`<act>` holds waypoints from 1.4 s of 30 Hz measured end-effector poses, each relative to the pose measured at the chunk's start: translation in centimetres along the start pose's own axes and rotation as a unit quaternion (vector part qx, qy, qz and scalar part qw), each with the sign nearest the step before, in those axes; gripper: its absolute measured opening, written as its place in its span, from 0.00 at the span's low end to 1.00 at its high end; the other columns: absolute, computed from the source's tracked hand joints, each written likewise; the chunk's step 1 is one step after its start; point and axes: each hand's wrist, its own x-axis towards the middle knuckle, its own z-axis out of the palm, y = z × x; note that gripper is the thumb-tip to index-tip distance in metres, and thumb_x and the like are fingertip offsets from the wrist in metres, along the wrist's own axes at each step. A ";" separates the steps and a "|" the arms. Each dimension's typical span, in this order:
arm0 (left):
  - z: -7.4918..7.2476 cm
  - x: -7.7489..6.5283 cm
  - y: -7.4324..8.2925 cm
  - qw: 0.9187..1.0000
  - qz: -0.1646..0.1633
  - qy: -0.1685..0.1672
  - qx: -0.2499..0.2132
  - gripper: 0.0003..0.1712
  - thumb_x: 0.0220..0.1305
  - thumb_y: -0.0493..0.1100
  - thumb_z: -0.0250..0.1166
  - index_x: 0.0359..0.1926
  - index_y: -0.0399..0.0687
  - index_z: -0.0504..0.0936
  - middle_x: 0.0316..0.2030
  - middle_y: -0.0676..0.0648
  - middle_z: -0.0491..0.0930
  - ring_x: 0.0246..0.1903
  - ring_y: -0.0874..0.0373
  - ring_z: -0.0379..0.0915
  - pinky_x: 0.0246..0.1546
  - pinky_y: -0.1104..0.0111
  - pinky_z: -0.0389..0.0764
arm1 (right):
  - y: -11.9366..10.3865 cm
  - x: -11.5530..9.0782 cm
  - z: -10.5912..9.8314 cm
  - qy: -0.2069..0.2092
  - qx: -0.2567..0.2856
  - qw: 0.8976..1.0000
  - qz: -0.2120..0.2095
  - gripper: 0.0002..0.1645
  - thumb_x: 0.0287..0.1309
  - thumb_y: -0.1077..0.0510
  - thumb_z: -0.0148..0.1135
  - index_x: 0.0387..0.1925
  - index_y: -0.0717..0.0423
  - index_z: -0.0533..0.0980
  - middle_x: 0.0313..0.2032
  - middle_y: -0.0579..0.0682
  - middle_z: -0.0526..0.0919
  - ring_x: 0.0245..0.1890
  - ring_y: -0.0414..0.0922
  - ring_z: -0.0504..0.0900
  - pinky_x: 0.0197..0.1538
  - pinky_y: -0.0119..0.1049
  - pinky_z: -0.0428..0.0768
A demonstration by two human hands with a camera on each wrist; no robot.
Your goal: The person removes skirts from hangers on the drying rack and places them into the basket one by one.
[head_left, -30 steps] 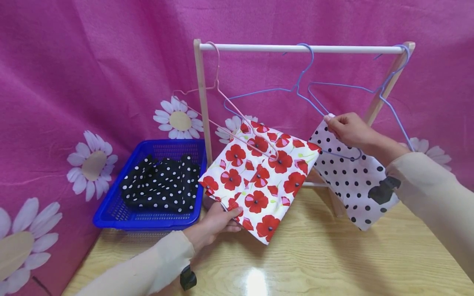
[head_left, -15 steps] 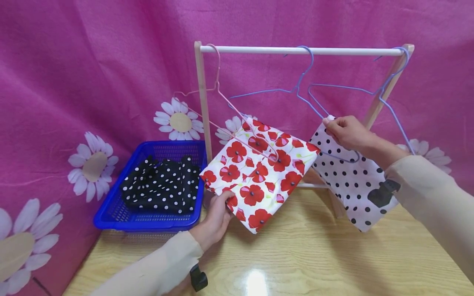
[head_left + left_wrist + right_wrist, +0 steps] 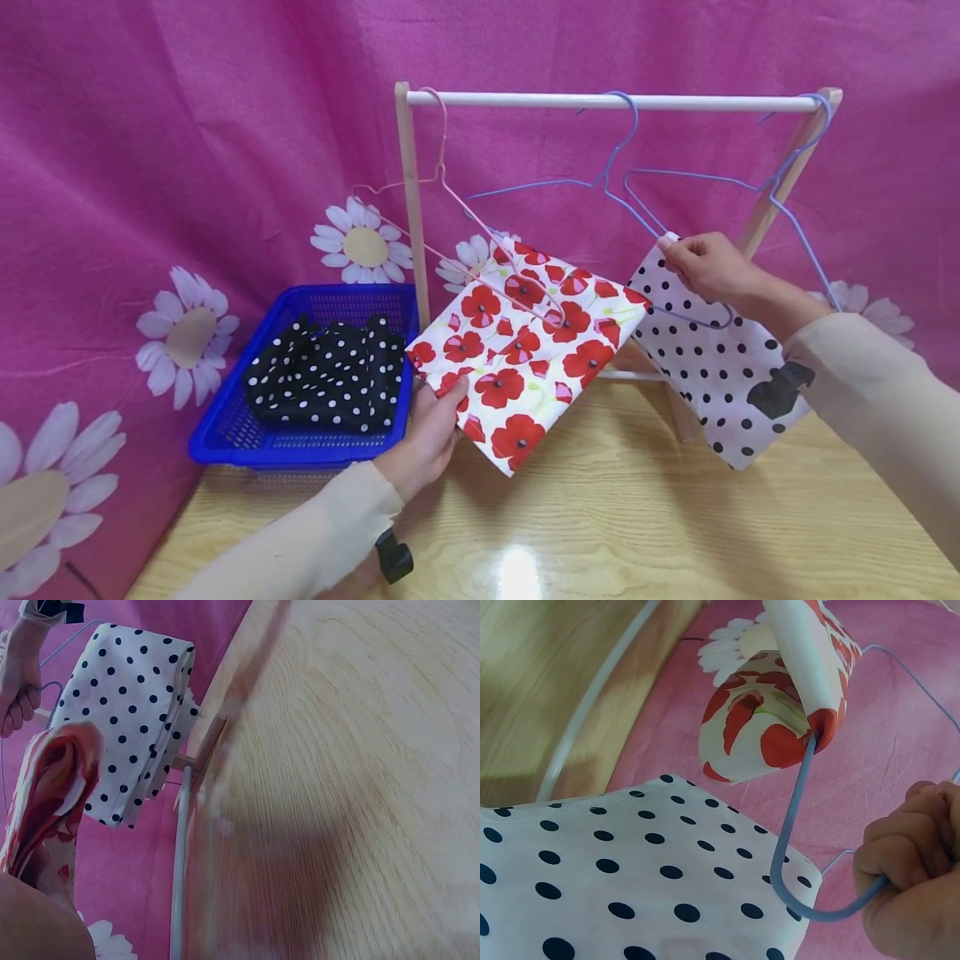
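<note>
- Left hand (image 3: 429, 435): grips the lower left edge of the white fabric piece printed with red flowers (image 3: 525, 358), thumb on the front face. This flowered cloth spans most of the room between the hands.
- Right hand (image 3: 708, 265): fingers curled round one end of the middle blue wire hanger (image 3: 829, 916).
- Right wrist view: exposes the blue wire running from the right hand into the flowered cloth's fold; in the head view, cloth covers that section.
- Left wrist view: exposes a looped fold above the left hand, plus the layered edges of the white fabric with black dots (image 3: 701, 367), which hangs below the right hand.
- Head view only: the blue perforated plastic basket (image 3: 300, 457), near the left hand on its outer side, holding black fabric with white dots (image 3: 330, 375).
- Edges: the pink wire hanger (image 3: 442, 150) overlaps the flowered cloth above the left hand; the basket rim limits outward room.
- Open room: the wooden tabletop (image 3: 600, 533), below and between both hands.
</note>
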 end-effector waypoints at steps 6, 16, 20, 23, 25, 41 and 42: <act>-1.0 -0.1 0.6 0.999 -0.011 -0.012 0.037 0.30 0.78 0.47 0.53 0.74 0.46 0.58 0.66 0.38 0.75 0.63 0.44 0.78 0.59 0.57 0.81 | 0.0 -0.1 0.0 0.013 0.004 1.000 -0.009 0.35 0.79 0.41 0.39 0.16 0.53 0.66 0.13 0.40 0.63 0.15 0.36 0.61 0.18 0.32 0.63; -2.0 0.0 1.6 0.999 -0.017 0.004 0.044 0.29 0.78 0.47 0.53 0.73 0.45 0.59 0.64 0.37 0.76 0.59 0.48 0.80 0.58 0.58 0.82 | 0.3 -0.1 -0.7 0.011 -0.017 1.000 0.002 0.35 0.78 0.39 0.40 0.15 0.52 0.64 0.14 0.40 0.60 0.17 0.37 0.60 0.20 0.33 0.62; -2.0 -0.1 1.6 0.999 -0.018 0.006 0.048 0.29 0.78 0.47 0.54 0.72 0.44 0.58 0.64 0.37 0.75 0.61 0.46 0.79 0.59 0.57 0.81 | 0.4 -0.1 -0.7 0.012 -0.015 1.000 0.007 0.36 0.78 0.38 0.39 0.16 0.54 0.64 0.14 0.41 0.60 0.17 0.37 0.60 0.20 0.32 0.62; -1.9 -0.4 1.2 0.999 -0.016 -0.007 0.042 0.29 0.77 0.46 0.54 0.72 0.43 0.59 0.65 0.36 0.74 0.60 0.47 0.79 0.59 0.57 0.82 | 0.4 -0.1 -0.6 0.014 -0.010 1.000 0.003 0.35 0.78 0.39 0.39 0.17 0.54 0.64 0.14 0.41 0.59 0.17 0.38 0.60 0.20 0.33 0.62; -1.8 -0.6 1.0 0.999 -0.016 -0.015 0.041 0.28 0.77 0.45 0.54 0.72 0.41 0.59 0.65 0.36 0.74 0.59 0.48 0.80 0.58 0.57 0.82 | 0.4 -0.1 -0.5 0.015 -0.006 1.000 0.000 0.34 0.78 0.39 0.40 0.17 0.53 0.64 0.14 0.41 0.59 0.17 0.38 0.60 0.20 0.33 0.62; -1.2 -2.2 -1.2 0.995 -0.057 -0.051 0.064 0.32 0.75 0.44 0.58 0.72 0.41 0.57 0.65 0.34 0.74 0.58 0.42 0.81 0.53 0.55 0.85 | 0.2 -0.1 0.0 0.007 0.002 1.000 0.009 0.33 0.78 0.39 0.40 0.18 0.53 0.66 0.13 0.41 0.61 0.17 0.38 0.61 0.20 0.33 0.64; -1.2 -2.3 -1.4 0.995 -0.060 -0.053 0.065 0.32 0.74 0.44 0.58 0.72 0.41 0.57 0.65 0.34 0.74 0.58 0.42 0.81 0.53 0.55 0.86 | 0.2 -0.1 0.0 0.005 0.002 1.000 0.010 0.33 0.78 0.39 0.40 0.19 0.53 0.66 0.13 0.41 0.61 0.17 0.39 0.61 0.21 0.33 0.64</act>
